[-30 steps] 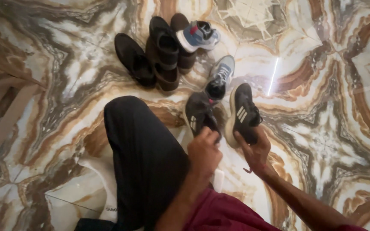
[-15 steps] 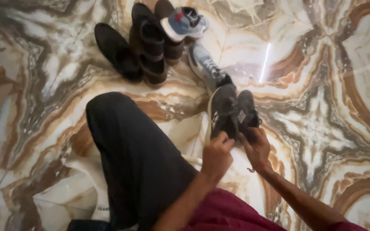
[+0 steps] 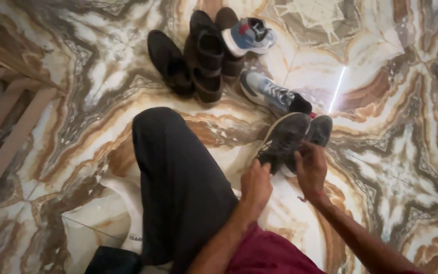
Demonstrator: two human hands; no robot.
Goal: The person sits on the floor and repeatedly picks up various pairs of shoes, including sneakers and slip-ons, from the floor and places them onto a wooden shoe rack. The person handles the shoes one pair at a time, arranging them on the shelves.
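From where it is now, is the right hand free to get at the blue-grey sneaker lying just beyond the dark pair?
Probably yes. The right hand grips the dark shoes, and the blue-grey sneaker lies just past them on open floor, nothing between. It would have to let go first.

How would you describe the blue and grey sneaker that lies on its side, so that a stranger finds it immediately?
Start at the cluster of dark shoes at the top of the marble floor. Just right of them, the blue and grey sneaker lies on its side, above the dark pair in the hands. Its twin sits higher, against the dark shoes.
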